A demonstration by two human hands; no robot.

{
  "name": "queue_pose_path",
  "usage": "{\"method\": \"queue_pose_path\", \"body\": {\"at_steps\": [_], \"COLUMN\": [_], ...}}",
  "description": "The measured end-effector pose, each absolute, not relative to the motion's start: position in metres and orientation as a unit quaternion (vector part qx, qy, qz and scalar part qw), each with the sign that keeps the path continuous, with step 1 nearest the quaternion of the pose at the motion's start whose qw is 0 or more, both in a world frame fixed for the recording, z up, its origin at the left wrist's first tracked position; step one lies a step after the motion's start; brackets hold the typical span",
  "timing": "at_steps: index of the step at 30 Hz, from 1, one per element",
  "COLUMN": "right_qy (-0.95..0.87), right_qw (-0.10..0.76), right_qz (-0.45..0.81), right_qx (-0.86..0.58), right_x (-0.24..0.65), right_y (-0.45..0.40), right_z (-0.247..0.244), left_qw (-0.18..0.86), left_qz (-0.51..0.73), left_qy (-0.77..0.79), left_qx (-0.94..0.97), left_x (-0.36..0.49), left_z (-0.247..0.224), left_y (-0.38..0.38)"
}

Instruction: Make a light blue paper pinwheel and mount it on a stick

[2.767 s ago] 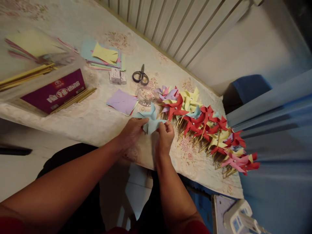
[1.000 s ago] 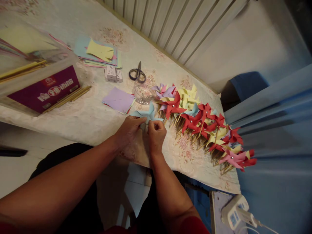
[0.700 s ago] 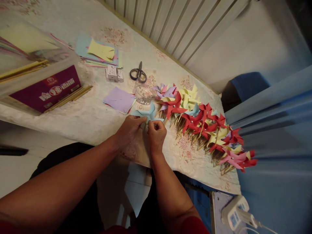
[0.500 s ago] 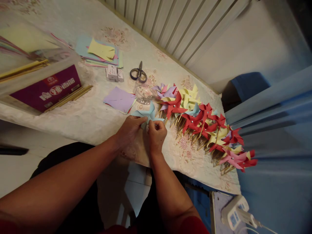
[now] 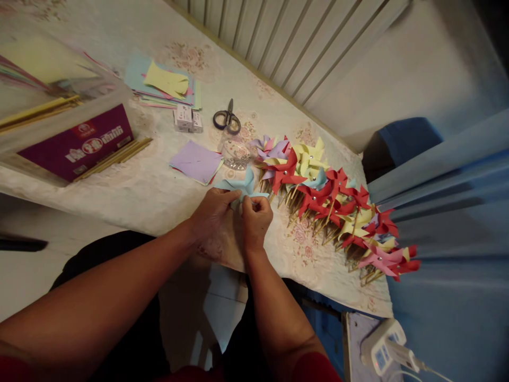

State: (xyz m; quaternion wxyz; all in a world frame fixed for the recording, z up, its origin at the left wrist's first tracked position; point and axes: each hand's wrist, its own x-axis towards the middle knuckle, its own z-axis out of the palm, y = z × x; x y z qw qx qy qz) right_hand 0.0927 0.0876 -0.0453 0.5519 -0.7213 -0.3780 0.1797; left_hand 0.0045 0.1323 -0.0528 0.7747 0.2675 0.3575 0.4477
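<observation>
A light blue paper pinwheel [image 5: 247, 183] is held between both hands near the table's front edge. My left hand [image 5: 212, 209] grips its left side with the thumb on top. At its lower right, my right hand [image 5: 256, 215] pinches the paper, fingers curled. Just beyond lies a clear round container [image 5: 236, 155] with small shiny pieces. Purple paper squares [image 5: 196, 161] lie stacked to the left. Right of my hands, several finished pinwheels on sticks, such as a red one [image 5: 285, 171], form a long row.
Black-handled scissors [image 5: 226, 121], small white boxes [image 5: 186, 119] and a colored paper pile [image 5: 163, 82] lie farther back. A clear bin with a purple label [image 5: 79, 143] stands left, sticks [image 5: 119, 156] beside it. A power strip [image 5: 384, 347] is at the lower right.
</observation>
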Motion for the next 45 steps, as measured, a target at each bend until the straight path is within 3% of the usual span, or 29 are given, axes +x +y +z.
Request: {"method": "queue_pose_path", "body": {"at_steps": [18, 45], "right_qy": [-0.397, -0.398], "right_qw": [0.529, 0.528], "right_qz": [0.258, 0.272], "right_qx": [-0.704, -0.7], "right_x": [0.105, 0.106], "right_y": [0.088, 0.088], "right_z": [-0.043, -0.042], "left_qw": [0.777, 0.779], "left_qz": [0.445, 0.426], "left_qy": [0.344, 0.351], "left_qx": [0.283, 0.298], "left_x": [0.003, 0.001], "left_z": [-0.053, -0.054], "left_y": [0.134, 0.135]}}
